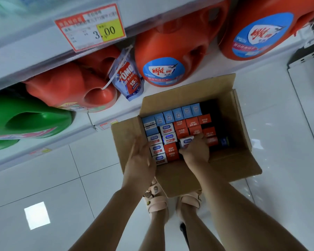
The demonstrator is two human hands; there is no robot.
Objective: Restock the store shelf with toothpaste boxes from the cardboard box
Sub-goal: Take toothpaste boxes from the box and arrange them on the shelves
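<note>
Head: toothpaste boxes [180,127] (blue/red/white ends) packed in cardboard box [178,96], prob. upright.

The right hand [195,151] hides its fingertips among the toothpaste boxes [181,127], perhaps gripping one. The green bottle [31,120] is cut off at left; the price tag [90,27] print blurs.

toothpaste boxes [178,127] in cardboard box [179,178], before shelf [105,124]

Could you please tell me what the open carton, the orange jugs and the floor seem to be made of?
Open carton: brown cardboard, matte, with folded flaps. Orange jugs: probably moulded plastic, smooth with a soft sheen. Floor: likely glazed white tile, given grout lines and a reflected light.
</note>
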